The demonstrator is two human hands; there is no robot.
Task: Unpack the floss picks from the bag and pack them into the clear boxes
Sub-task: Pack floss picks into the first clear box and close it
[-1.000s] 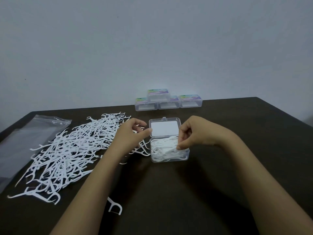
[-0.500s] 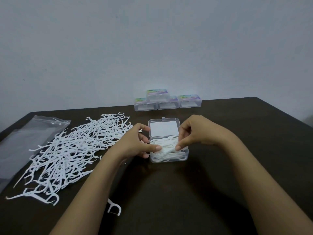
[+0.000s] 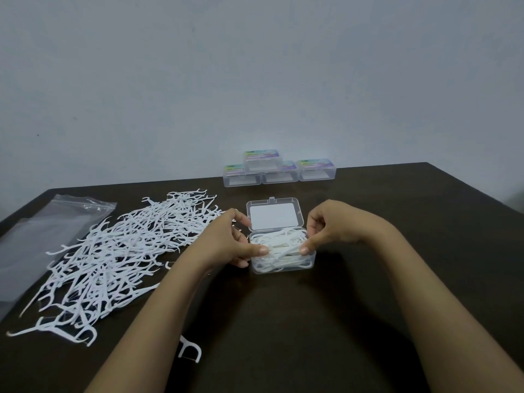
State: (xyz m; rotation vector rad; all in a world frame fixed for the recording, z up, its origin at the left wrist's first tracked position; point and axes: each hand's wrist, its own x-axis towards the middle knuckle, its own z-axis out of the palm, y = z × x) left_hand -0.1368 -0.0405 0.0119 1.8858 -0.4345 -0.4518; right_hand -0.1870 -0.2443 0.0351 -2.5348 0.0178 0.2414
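Dark brown table [image 3: 312, 321] runs back to a pale grey wall [image 3: 255, 66] in the head view. At its middle stands the open box [image 3: 283, 265], clear plastic, with its lid [image 3: 275, 214] hinged back flat and showing a white label. The box is heaped with packed picks [image 3: 279, 251] up to the rim. The left hand [image 3: 226, 242] sits at the box's left side, thumb tip pressed on the packed picks and the other fingers curled beside the wall; whether they clasp the box I cannot tell. The right hand [image 3: 331, 228] hovers over the right rim, thumb and forefinger pinching the end of one of the packed picks that lies slanted on top. Left of the box a wide heap of loose floss picks [image 3: 119, 251] spreads over the table, and beyond it the clear zip bag [image 3: 42, 236] lies flat at the edge. A stray pick [image 3: 190, 350] lies near the left forearm. Four closed boxes [image 3: 279, 170] with coloured labels stand at the back, three in a row and one stacked on top.
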